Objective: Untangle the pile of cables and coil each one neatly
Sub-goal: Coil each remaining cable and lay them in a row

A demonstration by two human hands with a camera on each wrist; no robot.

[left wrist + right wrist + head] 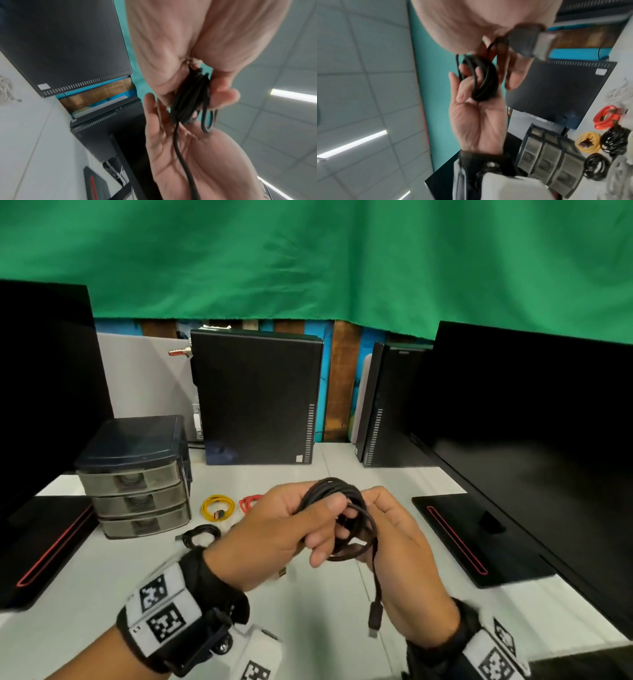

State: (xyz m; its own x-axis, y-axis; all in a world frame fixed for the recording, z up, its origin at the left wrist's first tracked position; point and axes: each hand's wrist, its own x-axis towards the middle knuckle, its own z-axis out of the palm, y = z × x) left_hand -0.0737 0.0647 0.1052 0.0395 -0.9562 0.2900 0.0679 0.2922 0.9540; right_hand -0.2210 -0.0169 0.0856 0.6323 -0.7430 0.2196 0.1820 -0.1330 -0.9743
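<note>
My left hand (325,529) grips a black cable (342,494) wound into a coil, thumb on top and fingers curled through the loops. My right hand (380,508) holds the coil's right side, thumb pressed against it, fingers hidden behind. The cable's loose end runs down across the right palm and hangs free, ending in a USB plug (375,618). In the left wrist view the coil (188,97) sits between both hands. In the right wrist view the coil (484,81) lies in the left fingers and the plug (530,42) is close and blurred.
On the white table (308,628) lie a yellow coil (218,507), a red coil (249,503) and a black coil (201,534). A small drawer unit (137,481) stands at the left and two computer towers (257,398) at the back. Monitors (531,440) flank both sides.
</note>
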